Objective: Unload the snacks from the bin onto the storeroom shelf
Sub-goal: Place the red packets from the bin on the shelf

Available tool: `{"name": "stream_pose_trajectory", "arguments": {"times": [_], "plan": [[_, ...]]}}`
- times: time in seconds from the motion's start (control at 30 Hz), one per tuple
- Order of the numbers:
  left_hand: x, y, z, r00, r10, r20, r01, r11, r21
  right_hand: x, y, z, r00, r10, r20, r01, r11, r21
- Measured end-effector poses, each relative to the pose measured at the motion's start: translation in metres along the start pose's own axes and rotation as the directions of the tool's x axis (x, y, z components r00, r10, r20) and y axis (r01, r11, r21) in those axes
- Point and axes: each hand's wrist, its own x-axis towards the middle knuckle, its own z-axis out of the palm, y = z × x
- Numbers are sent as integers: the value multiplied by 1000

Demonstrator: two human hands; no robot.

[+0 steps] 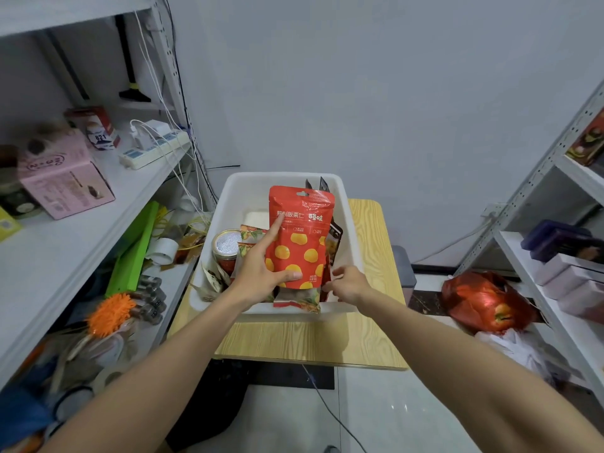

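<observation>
From the head camera we had the white bin [228, 204] sitting on a small wooden table [304, 341], wedged between two racks, and there was the left hand [261, 269] with a firm hold on the red chestnut pouch [300, 237]: thumb pressed across its lower front, index finger stretched up along its left edge. The pouch stood upright over the middle of the bin, yellow chestnuts facing us, its top near the bin's far wall. The right hand [348, 284] sat at the bin's near right corner, just beside the pouch's bottom edge, fingers loosely curled; we could not tell whether they pinched anything. Down in the bin, left of the pouch, we saw a jar [225, 245] with a silvery foil lid, and dark packets [335, 237] poked out behind the pouch on its right. The storeroom shelf [65, 256] ran along our left, carrying a pink box [65, 184] and a white power strip [153, 147] with cables plugged in. Over on the floor to the right lay a red plastic bag [483, 302], near the foot of the other rack.
</observation>
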Motion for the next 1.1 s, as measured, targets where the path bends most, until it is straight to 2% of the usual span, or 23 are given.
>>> {"name": "stream_pose_trajectory", "arguments": {"times": [0.2,0.33,0.43,0.6,0.83,0.93,1.1], "plan": [[-4,-3,-5,1000,-21,0,21,1000,-14,-4,6,11,995,-54,-84,49,996,-69],[-5,-4,-6,999,-32,-9,32,999,-12,-1,10,8,975,-11,-223,25,998,57],[-5,-4,-7,999,-31,-17,31,1000,-5,-2,7,0,953,-12,-302,67,983,173],[-4,0,-8,1000,-23,-18,23,1000,4,-7,-12,-26,899,-64,-433,214,928,307],[-3,13,-10,999,36,25,-37,999,33,-15,-46,-67,761,-180,-623,414,874,254],[-3,21,-10,996,70,51,-71,997,20,-20,-62,-78,737,-194,-647,466,839,280],[-6,35,-11,991,115,61,-114,993,-11,-37,-90,-74,762,-247,-598,521,783,341]]}}
